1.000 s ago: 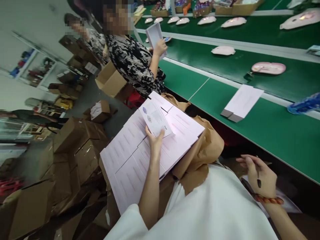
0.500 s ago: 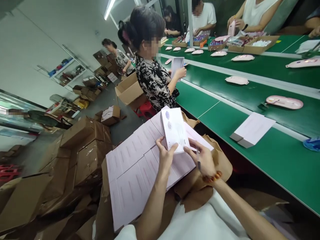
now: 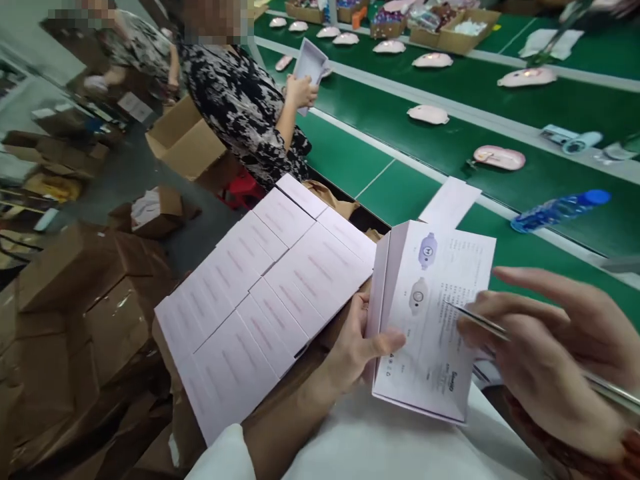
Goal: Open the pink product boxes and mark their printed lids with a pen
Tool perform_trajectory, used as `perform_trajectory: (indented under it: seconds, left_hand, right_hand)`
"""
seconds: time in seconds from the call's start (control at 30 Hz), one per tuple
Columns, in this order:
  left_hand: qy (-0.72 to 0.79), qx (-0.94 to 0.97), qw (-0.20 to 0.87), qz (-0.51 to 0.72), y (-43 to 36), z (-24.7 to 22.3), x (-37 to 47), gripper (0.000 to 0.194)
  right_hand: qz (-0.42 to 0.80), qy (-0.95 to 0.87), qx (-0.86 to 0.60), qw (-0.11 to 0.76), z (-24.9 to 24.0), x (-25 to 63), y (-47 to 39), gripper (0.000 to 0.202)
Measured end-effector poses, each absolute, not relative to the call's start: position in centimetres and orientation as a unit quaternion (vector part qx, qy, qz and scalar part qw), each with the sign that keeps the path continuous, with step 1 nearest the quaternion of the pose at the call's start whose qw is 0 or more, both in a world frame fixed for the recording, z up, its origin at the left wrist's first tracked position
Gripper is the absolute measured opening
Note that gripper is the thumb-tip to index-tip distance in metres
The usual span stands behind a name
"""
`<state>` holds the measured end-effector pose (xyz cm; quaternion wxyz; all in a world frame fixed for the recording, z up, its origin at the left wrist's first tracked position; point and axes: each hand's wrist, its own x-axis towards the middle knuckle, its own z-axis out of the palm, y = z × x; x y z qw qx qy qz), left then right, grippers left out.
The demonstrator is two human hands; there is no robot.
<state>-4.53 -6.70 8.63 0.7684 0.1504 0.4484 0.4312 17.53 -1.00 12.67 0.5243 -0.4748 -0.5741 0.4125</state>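
Note:
My left hand (image 3: 350, 347) grips the left edge of a white printed box (image 3: 425, 373), thumb on its face and fingers around the side. Small pictures of a purple and a white device and rows of fine print cover that face, which is tilted up toward me. My right hand (image 3: 550, 340) is closed around a thin, pointed metal tool (image 3: 480, 323), whose exact kind I cannot make out. Its tip is over the print on the box; whether it touches is unclear. To the left, several matching white boxes (image 3: 240, 293) stand packed in rows in a carton.
Beside me runs a green conveyor table (image 3: 375, 160) with several pink devices (image 3: 429, 115) on it. A blue bottle (image 3: 560, 210) lies near another white box (image 3: 450, 203). A co-worker (image 3: 240, 100) holds an open box (image 3: 311, 63). Brown cartons (image 3: 115, 320) crowd the left.
The white box has come closer to me and moved right, off the packed rows. My right hand has shifted right, and the pointed tool now shows over the box. The view has turned downward and right.

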Motion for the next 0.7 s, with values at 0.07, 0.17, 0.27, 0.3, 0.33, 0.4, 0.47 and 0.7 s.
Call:
perform_trajectory:
  seconds: [0.07,0.17,0.27,0.3,0.33,0.4,0.47,0.7]
  left_hand:
    - [0.436,0.147,0.788,0.409,-7.1,9.1,-3.9,0.110]
    - [0.438,0.177,0.793,0.385,-7.6,9.7,-3.6,0.121]
    - [0.438,0.209,0.796,0.363,-8.2,10.1,-3.5,0.112]
    - [0.434,0.217,0.797,0.360,-8.4,10.1,-3.5,0.108]
    - [0.432,0.224,0.796,0.361,-8.6,10.1,-3.5,0.105]
    - [0.428,0.240,0.793,0.360,-8.9,9.9,-3.5,0.101]
    - [0.427,0.253,0.790,0.360,-9.2,9.6,-3.5,0.102]
    - [0.438,0.260,0.777,0.369,-9.7,9.3,-3.4,0.106]
  right_hand:
    - [0.429,-0.587,-0.453,0.516,13.9,16.9,-0.9,0.012]
    - [0.417,-0.602,-0.470,0.493,14.9,16.4,-0.8,0.029]
    - [0.371,-0.610,-0.498,0.493,15.0,16.8,-1.5,0.043]
    - [0.350,-0.618,-0.494,0.502,14.9,16.9,-1.8,0.046]
    - [0.332,-0.632,-0.485,0.506,14.9,17.1,-2.2,0.046]
    - [0.303,-0.667,-0.467,0.496,14.7,17.2,-2.9,0.045]
    - [0.286,-0.692,-0.462,0.475,14.7,17.2,-3.5,0.045]
    - [0.263,-0.719,-0.452,0.459,15.0,17.1,-3.6,0.051]
